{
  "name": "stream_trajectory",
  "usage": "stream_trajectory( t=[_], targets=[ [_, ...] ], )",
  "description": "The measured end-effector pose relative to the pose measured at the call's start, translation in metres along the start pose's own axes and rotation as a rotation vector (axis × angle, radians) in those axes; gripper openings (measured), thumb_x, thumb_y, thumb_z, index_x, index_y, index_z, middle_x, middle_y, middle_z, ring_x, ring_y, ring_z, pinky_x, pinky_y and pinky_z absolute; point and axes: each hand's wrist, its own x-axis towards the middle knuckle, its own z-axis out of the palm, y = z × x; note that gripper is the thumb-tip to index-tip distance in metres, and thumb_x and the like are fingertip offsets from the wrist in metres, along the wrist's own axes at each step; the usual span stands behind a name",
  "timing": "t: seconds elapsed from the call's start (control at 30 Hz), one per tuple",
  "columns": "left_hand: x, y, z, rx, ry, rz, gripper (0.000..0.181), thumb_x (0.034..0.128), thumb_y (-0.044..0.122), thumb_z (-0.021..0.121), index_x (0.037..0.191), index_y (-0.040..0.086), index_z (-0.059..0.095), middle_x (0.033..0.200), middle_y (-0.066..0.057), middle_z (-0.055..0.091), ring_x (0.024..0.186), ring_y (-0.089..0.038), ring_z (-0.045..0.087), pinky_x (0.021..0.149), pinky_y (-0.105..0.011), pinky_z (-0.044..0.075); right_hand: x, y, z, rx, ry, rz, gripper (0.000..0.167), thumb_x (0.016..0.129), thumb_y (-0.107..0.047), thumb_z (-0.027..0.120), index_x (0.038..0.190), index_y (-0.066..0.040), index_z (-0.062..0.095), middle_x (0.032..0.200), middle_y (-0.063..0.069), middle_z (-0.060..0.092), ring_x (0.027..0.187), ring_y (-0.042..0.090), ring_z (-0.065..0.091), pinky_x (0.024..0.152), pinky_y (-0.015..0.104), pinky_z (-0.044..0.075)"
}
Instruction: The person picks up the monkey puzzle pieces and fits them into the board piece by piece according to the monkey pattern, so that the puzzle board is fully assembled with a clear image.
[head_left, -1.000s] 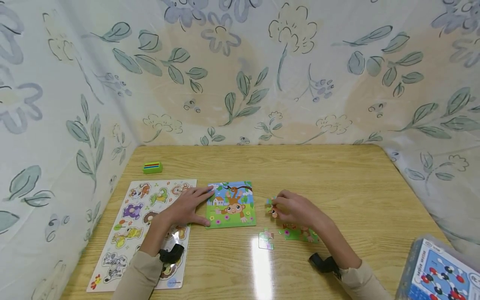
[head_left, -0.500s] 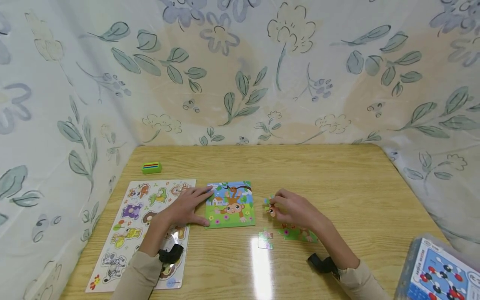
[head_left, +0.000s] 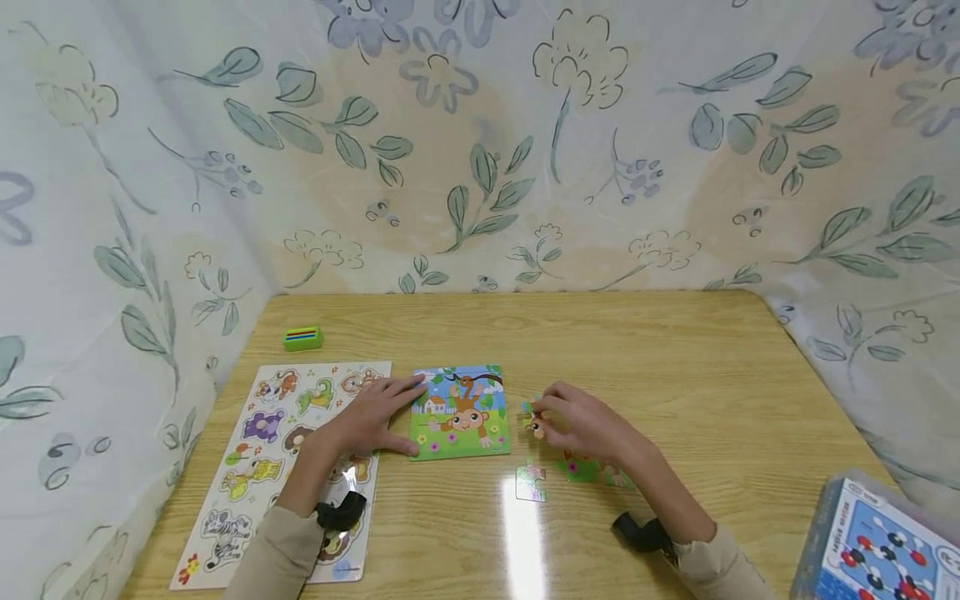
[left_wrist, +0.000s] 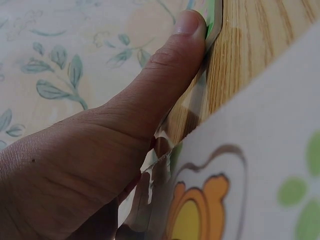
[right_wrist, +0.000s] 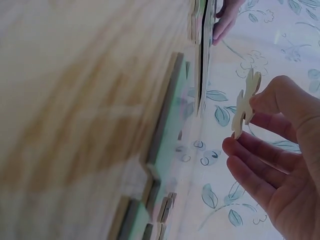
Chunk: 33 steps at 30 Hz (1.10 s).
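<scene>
We have the left hand [head_left: 371, 417] laid out with its fingers relaxed and spread, not clenched, the thumb and fingertips touching the left edge of the square monkey puzzle [head_left: 467, 421], which lies flat on the bench [head_left: 645, 342]. In our right hand [head_left: 588, 423] the fingers are grasping a small puzzle piece [right_wrist: 245, 107] between thumb and fingertips; the right wrist view shows it lifted clear of the bench, just right of the monkey puzzle. Below it we see a loose piece [head_left: 530, 483] lying flat, and beside that more joined-looking pieces [head_left: 596, 471], partly hidden under our right hand. Our left forearm crosses an animal board [head_left: 240, 500] on the left side. Beyond that board sits a green block [head_left: 303, 338] with coloured stripes, and at the near right corner stands a box [head_left: 873, 546] with a blue label.
</scene>
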Motion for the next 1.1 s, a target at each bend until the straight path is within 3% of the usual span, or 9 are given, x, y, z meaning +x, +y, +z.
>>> stream_trajectory(
  t=[0.23, 0.67, 0.97, 1.1],
  targets=[
    [0.001, 0.000, -0.002, -0.009, -0.006, -0.002, 0.100, 0.0751, 0.064, 0.071, 0.154, 0.018, 0.031, 0.160, -0.004, 0.029, 0.142, -0.035, 0.034, 0.111, -0.063, 0.028, 0.003, -0.003, 0.000, 0.003, 0.030, -0.018, 0.022, 0.089, -0.017, 0.068, 0.110, -0.010, 0.071, 0.102, 0.001, 0.063, 0.086, 0.011, 0.059, 0.072, 0.025, 0.052],
    [0.002, 0.000, -0.006, -0.011, -0.004, 0.010, 0.100, 0.0746, 0.062, 0.073, 0.153, 0.017, 0.032, 0.160, -0.005, 0.029, 0.140, -0.034, 0.036, 0.110, -0.063, 0.028, 0.013, -0.006, 0.003, -0.012, 0.159, -0.147, 0.019, 0.083, -0.011, 0.075, 0.102, -0.008, 0.071, 0.099, 0.003, 0.065, 0.087, 0.014, 0.062, 0.073, 0.026, 0.054],
    [0.002, -0.001, -0.006, -0.020, -0.009, 0.007, 0.100, 0.0749, 0.062, 0.073, 0.154, 0.017, 0.031, 0.160, -0.005, 0.029, 0.141, -0.035, 0.034, 0.111, -0.062, 0.028, 0.044, -0.026, 0.005, -0.010, 0.035, -0.137, 0.023, 0.089, -0.020, 0.072, 0.107, -0.007, 0.071, 0.107, 0.004, 0.065, 0.095, 0.016, 0.063, 0.080, 0.026, 0.055],
    [0.003, -0.001, -0.007, -0.012, -0.006, 0.013, 0.099, 0.0751, 0.063, 0.072, 0.153, 0.017, 0.032, 0.160, -0.005, 0.029, 0.141, -0.035, 0.034, 0.110, -0.062, 0.029, 0.057, -0.032, 0.006, 0.045, -0.017, -0.103, 0.024, 0.091, -0.022, 0.069, 0.108, -0.006, 0.070, 0.112, 0.006, 0.064, 0.099, 0.018, 0.063, 0.082, 0.028, 0.055]
  ],
)
